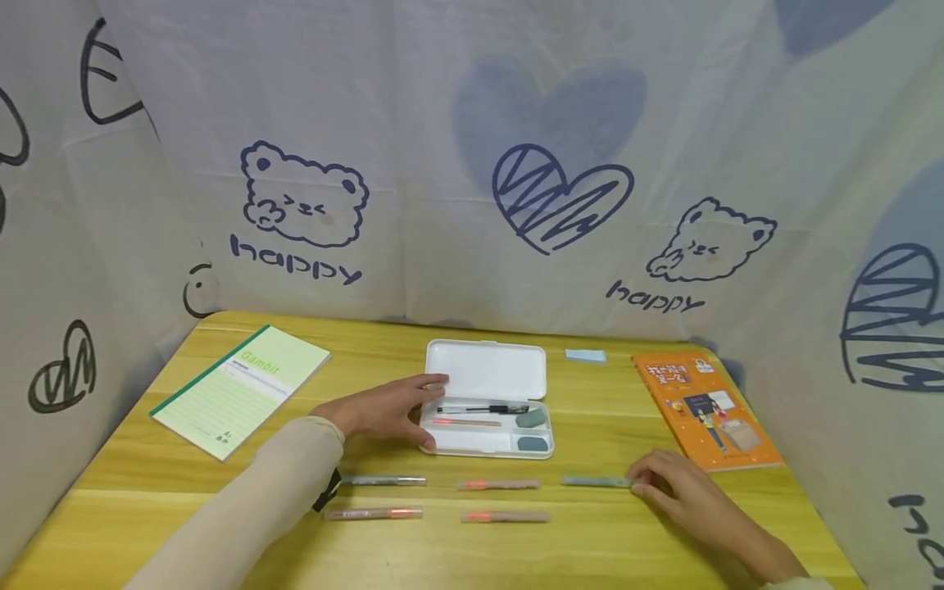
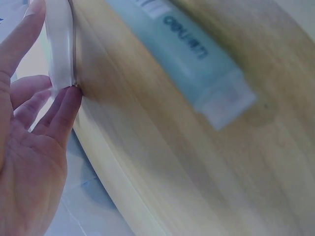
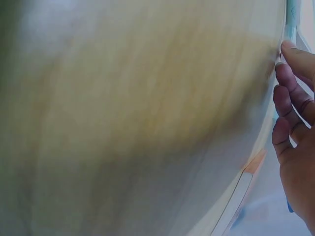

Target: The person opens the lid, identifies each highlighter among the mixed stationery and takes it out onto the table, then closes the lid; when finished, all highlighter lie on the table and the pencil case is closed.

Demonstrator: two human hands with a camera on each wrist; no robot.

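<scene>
A white pencil case (image 1: 487, 369) lies with its lid folded back. Inside are a black-and-clear pen (image 1: 483, 409), a slim pinkish pen (image 1: 466, 423) and two grey-green blocks (image 1: 532, 444). My left hand (image 1: 391, 410) holds the case by its left side, thumb at the near corner; the left wrist view shows its fingertips against the white edge (image 2: 61, 44). At the right, my right hand (image 1: 678, 496) pinches the right end of a slim teal pen (image 1: 596, 482) lying on the table. Only a sliver of that teal pen (image 3: 291, 22) shows in the right wrist view.
Left of it in the near row lie a capped teal pen (image 1: 383, 481) and several pinkish pens (image 1: 505, 517). A green-spined notebook (image 1: 239, 393) lies at the left, an orange book (image 1: 708, 410) at the right. Light-blue paper (image 1: 586, 356) sits near the back edge.
</scene>
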